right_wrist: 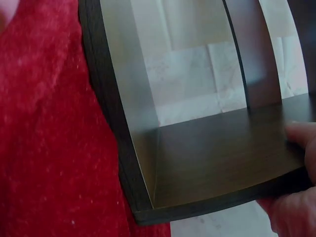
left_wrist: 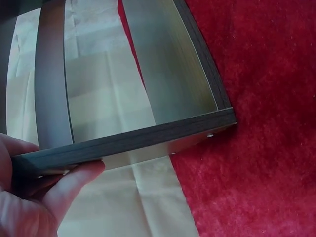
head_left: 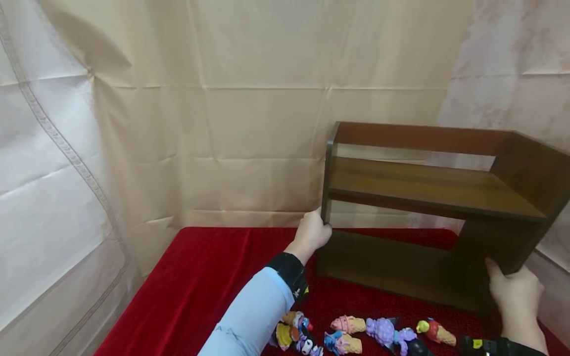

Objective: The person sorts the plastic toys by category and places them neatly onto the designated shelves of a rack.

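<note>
A dark brown two-tier wooden shelf point(head_left: 427, 183) stands at the right of the red cloth, with its open front facing me. My left hand point(head_left: 310, 232) grips the front edge of its left side panel point(left_wrist: 133, 136), fingers and thumb on opposite faces in the left wrist view. At the other end, my right hand point(head_left: 514, 291) holds the right side panel point(right_wrist: 222, 153) low down, the thumb on the inner face. Both tiers of the shelf carry nothing. Whether its base touches the cloth all along is hard to tell.
Several small toy figures lie on the red cloth point(head_left: 200, 287) before the shelf, among them a pink ice-cream cone point(head_left: 349, 324), a purple figure point(head_left: 382, 330) and a red-and-yellow cone point(head_left: 436, 331). A creased beige curtain point(head_left: 258, 123) hangs behind.
</note>
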Demonstrator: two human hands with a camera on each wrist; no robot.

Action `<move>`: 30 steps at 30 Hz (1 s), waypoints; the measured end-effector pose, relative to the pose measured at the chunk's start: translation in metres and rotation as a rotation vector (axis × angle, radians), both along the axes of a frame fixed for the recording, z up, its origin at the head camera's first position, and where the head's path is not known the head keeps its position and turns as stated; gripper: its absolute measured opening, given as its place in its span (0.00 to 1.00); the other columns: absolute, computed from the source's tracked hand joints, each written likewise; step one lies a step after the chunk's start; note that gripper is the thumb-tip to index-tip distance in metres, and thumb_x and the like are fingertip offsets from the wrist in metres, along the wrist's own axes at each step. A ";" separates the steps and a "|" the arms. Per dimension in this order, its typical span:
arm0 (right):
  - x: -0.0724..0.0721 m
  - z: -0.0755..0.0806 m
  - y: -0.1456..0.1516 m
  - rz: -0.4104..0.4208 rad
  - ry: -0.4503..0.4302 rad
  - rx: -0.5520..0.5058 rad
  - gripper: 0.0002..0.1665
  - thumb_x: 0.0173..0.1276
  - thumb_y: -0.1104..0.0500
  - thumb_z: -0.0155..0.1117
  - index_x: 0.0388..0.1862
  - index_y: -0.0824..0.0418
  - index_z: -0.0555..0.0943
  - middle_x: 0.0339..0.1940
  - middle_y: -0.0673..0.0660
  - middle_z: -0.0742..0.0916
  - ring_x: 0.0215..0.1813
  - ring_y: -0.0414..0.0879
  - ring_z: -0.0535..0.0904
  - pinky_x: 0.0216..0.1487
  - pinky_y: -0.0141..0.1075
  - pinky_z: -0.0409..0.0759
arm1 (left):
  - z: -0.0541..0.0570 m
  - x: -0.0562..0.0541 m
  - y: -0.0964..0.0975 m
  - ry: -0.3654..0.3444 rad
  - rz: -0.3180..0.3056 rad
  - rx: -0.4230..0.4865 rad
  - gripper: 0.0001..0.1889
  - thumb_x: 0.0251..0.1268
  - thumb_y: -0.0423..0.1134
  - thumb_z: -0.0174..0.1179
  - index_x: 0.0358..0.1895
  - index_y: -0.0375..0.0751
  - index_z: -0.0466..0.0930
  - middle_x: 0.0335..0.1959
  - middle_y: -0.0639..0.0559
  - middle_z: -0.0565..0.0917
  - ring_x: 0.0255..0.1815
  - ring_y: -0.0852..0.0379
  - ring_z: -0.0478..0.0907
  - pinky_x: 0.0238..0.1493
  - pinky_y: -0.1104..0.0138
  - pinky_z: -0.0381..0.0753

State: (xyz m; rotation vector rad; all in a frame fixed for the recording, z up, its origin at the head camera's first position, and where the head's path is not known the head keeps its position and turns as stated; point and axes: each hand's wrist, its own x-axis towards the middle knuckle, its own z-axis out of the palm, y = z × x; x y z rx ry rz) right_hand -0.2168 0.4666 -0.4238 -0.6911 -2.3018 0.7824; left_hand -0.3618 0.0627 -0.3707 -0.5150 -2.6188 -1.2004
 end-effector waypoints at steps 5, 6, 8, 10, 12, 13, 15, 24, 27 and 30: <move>0.001 -0.002 -0.003 0.036 -0.014 0.028 0.34 0.76 0.47 0.53 0.53 0.82 0.72 0.59 0.85 0.71 0.62 0.84 0.63 0.67 0.67 0.58 | -0.003 0.000 -0.010 0.020 -0.009 -0.012 0.27 0.68 0.33 0.62 0.70 0.44 0.71 0.53 0.44 0.84 0.33 0.55 0.78 0.32 0.64 0.77; 0.001 -0.002 -0.004 0.041 -0.010 0.029 0.35 0.76 0.46 0.54 0.53 0.82 0.72 0.59 0.85 0.71 0.61 0.84 0.63 0.66 0.67 0.58 | -0.002 0.000 -0.012 0.031 -0.013 -0.019 0.26 0.68 0.33 0.61 0.70 0.44 0.72 0.52 0.44 0.84 0.34 0.55 0.78 0.32 0.64 0.77; 0.000 -0.002 -0.006 0.041 0.010 0.049 0.34 0.76 0.47 0.54 0.51 0.82 0.73 0.57 0.85 0.73 0.60 0.84 0.64 0.66 0.67 0.58 | -0.001 0.000 -0.015 0.052 -0.020 -0.027 0.25 0.68 0.33 0.61 0.69 0.41 0.73 0.51 0.44 0.85 0.33 0.56 0.77 0.31 0.65 0.77; -0.001 -0.002 -0.009 0.040 0.051 0.084 0.31 0.75 0.48 0.55 0.47 0.82 0.74 0.55 0.85 0.74 0.58 0.84 0.66 0.63 0.68 0.60 | 0.001 0.000 -0.018 0.072 -0.025 -0.029 0.25 0.67 0.32 0.60 0.68 0.39 0.74 0.49 0.43 0.86 0.30 0.56 0.77 0.29 0.65 0.76; -0.002 -0.002 -0.011 0.041 0.090 0.117 0.30 0.74 0.50 0.56 0.44 0.81 0.74 0.52 0.84 0.76 0.56 0.84 0.68 0.60 0.69 0.61 | 0.004 0.000 -0.021 0.093 -0.023 -0.038 0.24 0.66 0.32 0.60 0.66 0.37 0.76 0.47 0.43 0.86 0.28 0.56 0.76 0.28 0.66 0.75; -0.003 -0.002 -0.013 0.041 0.103 0.139 0.28 0.74 0.50 0.56 0.43 0.81 0.74 0.51 0.84 0.77 0.55 0.84 0.69 0.58 0.69 0.62 | 0.006 0.000 -0.023 0.107 -0.021 -0.045 0.23 0.66 0.32 0.60 0.65 0.36 0.77 0.45 0.43 0.87 0.28 0.56 0.75 0.28 0.66 0.75; -0.006 -0.001 -0.017 0.047 0.121 0.161 0.27 0.74 0.51 0.57 0.42 0.80 0.75 0.50 0.84 0.78 0.54 0.84 0.70 0.56 0.70 0.64 | 0.008 0.000 -0.029 0.124 -0.016 -0.056 0.20 0.66 0.31 0.60 0.61 0.36 0.79 0.43 0.44 0.87 0.26 0.56 0.75 0.26 0.66 0.74; -0.022 0.000 -0.045 0.100 0.174 0.164 0.24 0.72 0.53 0.61 0.40 0.78 0.77 0.45 0.83 0.80 0.50 0.84 0.71 0.50 0.70 0.66 | 0.013 0.005 -0.065 0.202 0.053 -0.095 0.13 0.61 0.31 0.62 0.50 0.34 0.82 0.37 0.40 0.87 0.30 0.53 0.77 0.30 0.60 0.77; -0.026 0.001 -0.055 0.137 0.187 0.153 0.23 0.73 0.53 0.60 0.40 0.77 0.77 0.44 0.83 0.81 0.49 0.83 0.72 0.49 0.69 0.67 | 0.014 0.009 -0.078 0.215 0.067 -0.101 0.10 0.61 0.31 0.63 0.46 0.35 0.82 0.33 0.41 0.87 0.27 0.53 0.76 0.28 0.60 0.77; -0.030 0.002 -0.064 0.177 0.229 0.169 0.20 0.73 0.55 0.61 0.37 0.76 0.78 0.39 0.81 0.83 0.45 0.80 0.75 0.44 0.67 0.69 | 0.016 0.012 -0.090 0.208 0.070 -0.099 0.11 0.62 0.30 0.63 0.47 0.34 0.82 0.26 0.45 0.84 0.22 0.55 0.73 0.23 0.63 0.74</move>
